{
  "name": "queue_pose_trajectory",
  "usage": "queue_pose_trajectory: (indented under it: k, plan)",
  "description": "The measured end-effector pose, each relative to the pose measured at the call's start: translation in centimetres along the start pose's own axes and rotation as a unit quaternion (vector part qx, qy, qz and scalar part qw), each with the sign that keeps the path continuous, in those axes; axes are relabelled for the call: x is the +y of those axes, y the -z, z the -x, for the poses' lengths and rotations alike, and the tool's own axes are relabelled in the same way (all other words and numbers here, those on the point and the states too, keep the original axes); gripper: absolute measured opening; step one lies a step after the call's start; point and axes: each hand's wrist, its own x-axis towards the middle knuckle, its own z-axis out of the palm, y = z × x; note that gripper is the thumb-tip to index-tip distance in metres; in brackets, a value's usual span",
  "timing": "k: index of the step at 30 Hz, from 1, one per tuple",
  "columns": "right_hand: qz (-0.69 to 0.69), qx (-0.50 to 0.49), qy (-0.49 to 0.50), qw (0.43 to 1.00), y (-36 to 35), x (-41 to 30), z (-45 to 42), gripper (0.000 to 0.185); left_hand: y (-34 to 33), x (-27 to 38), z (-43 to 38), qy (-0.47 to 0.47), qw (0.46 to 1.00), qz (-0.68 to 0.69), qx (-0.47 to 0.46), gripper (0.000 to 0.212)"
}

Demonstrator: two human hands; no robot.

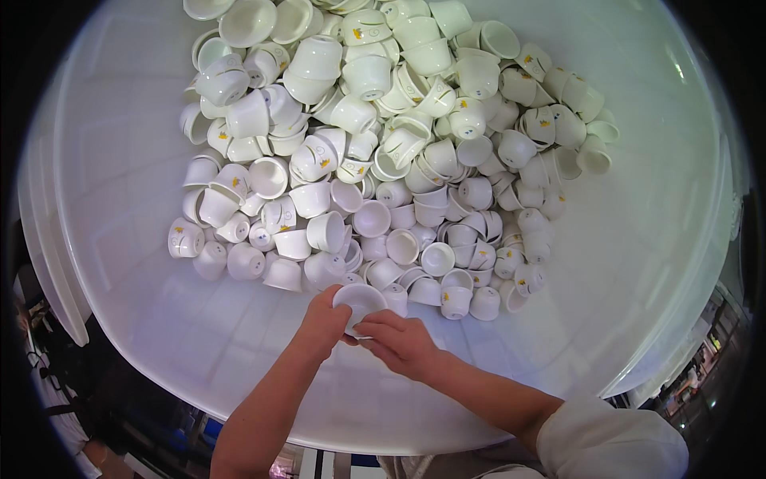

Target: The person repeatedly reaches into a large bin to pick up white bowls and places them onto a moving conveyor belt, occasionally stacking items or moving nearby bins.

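Note:
A small white ceramic bowl (361, 299) is between my hands, its open mouth turned up toward me. My left hand (328, 320) grips it at the left rim, with the thumb over the edge. On the right side, my right hand (398, 340) has its fingers at the rim and over the near edge; some fingertips are hidden below. Just beyond lies a large heap of similar white bowls (371, 218), many tipped or nested. Several bear an orange flower and a curling green line, such as one bowl (366, 27) near the top.
Under the heap is a broad white tabletop (419, 413) with a curved near edge. Another white curved panel (51, 239) stands at the left. At the lower left, a person in light clothing (63, 413) is partly visible beyond the edge.

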Motion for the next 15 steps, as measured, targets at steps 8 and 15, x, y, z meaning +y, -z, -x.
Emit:
queue_pose_trajectory:
  k: [8,15]
  plan:
    - [0.384,0.031,-0.101,0.917,1.5,19.9,-11.1,0.013,0.4,3.8,2.0,-0.312,0.825,-0.465,0.081,0.021]
    - [0.426,-0.049,-0.033,0.903,2.5,17.8,-10.4,0.007,-1.6,2.8,2.0,-0.403,0.726,-0.556,-0.018,0.013]
